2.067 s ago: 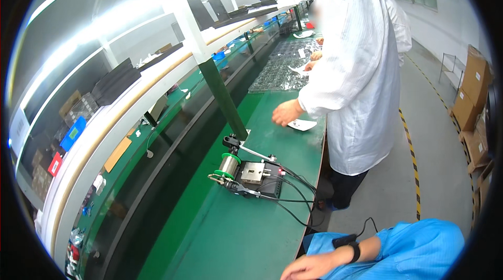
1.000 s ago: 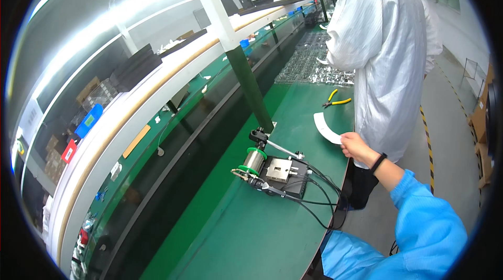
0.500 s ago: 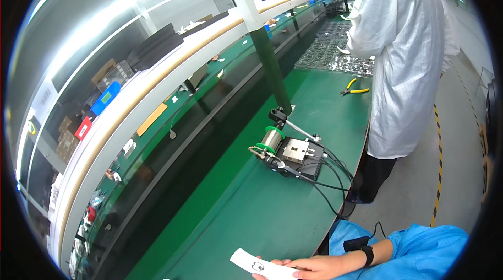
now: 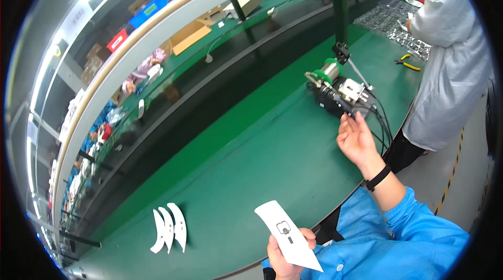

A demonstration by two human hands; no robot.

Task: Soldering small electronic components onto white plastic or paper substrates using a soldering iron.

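A long green surface (image 4: 251, 175) runs away into the distance, with a lower conveyor channel beside it. At its right edge stands a co-worker in a white coat (image 4: 450, 65). On the surface near that person sits a small machine (image 4: 338, 91) with a green-and-silver spool and black cables trailing off the edge. The right hand (image 4: 357, 138) is raised just in front of the machine, fingers spread and holding nothing (a black wristband shows below it). The left hand (image 4: 285, 256), at the lower edge, is closed on a white curved strip (image 4: 287, 235) with a small printed mark, held above the surface's near edge. Three similar white curved pieces (image 4: 168, 228) lie side by side to the left. Yellow-handled pliers (image 4: 407, 62) lie far off.
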